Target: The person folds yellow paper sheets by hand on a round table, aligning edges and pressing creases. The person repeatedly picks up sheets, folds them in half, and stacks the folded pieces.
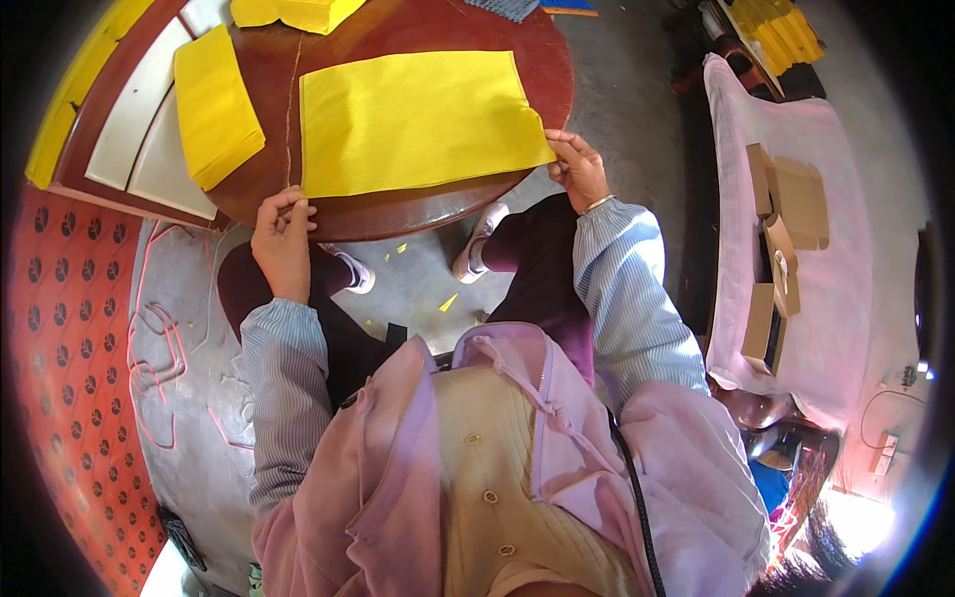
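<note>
A wide yellow fabric sheet point(418, 124) lies across the near part of a round dark-red table point(398, 214). My left hand point(282, 234) pinches its near left corner between thumb and fingers, just off the table's edge. At the near right corner, my right hand point(579, 167) grips the sheet with thumb and fingertips, and the fabric there lifts and bends a little. Between the two hands the near edge runs fairly straight. Whether the sheet is one layer or folded, I cannot tell.
Left of the sheet lies a yellow fabric stack point(217, 109); another yellow piece point(298, 12) sits at the far edge. Yellow scraps point(448, 301) dot the floor. Open cardboard boxes point(786, 229) stand on a pink-covered table point(846, 298) at right. Pink cord point(159, 348) lies at left.
</note>
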A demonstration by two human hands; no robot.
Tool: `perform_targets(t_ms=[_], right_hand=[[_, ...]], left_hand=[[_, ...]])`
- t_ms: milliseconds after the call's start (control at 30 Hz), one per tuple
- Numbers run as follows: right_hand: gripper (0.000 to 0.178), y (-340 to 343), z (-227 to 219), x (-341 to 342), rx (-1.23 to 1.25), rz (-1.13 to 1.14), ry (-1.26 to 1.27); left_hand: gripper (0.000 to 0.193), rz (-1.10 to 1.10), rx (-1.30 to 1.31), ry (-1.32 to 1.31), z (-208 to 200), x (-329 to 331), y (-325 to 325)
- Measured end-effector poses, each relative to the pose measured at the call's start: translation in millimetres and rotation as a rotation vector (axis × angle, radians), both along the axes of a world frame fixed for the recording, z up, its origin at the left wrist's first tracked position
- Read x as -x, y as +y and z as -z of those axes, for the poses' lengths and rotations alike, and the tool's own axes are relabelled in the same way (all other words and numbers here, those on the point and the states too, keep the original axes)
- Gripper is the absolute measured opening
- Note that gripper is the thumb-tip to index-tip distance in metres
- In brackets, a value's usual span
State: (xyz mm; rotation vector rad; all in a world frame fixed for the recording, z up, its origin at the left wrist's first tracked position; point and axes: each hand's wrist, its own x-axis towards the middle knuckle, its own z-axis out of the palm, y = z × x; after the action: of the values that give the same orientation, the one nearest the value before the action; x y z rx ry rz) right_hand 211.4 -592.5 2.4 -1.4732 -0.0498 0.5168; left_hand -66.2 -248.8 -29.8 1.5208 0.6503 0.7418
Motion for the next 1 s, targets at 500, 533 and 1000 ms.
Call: perform_targets(t_ms=[500,533,1000], right_hand=[[0.022,2.1,9.4,-1.1,-0.001,0.127,-0.077],[0.023,0.9,11.9,-1.5,0.053,0.13,-0.123],[0.032,7.7,9.7,8.5,0.644,0.018,-0.848]], left_hand=[[0.01,0.098,-0.044,-0.123,-8.5,-15.0,-1.3],[0.01,0.092,-0.085,-0.107,-9.2,-14.6,-2.4],[0.014,-0.044,-0.769,0.284,-19.7,-7.6,-1.7]])
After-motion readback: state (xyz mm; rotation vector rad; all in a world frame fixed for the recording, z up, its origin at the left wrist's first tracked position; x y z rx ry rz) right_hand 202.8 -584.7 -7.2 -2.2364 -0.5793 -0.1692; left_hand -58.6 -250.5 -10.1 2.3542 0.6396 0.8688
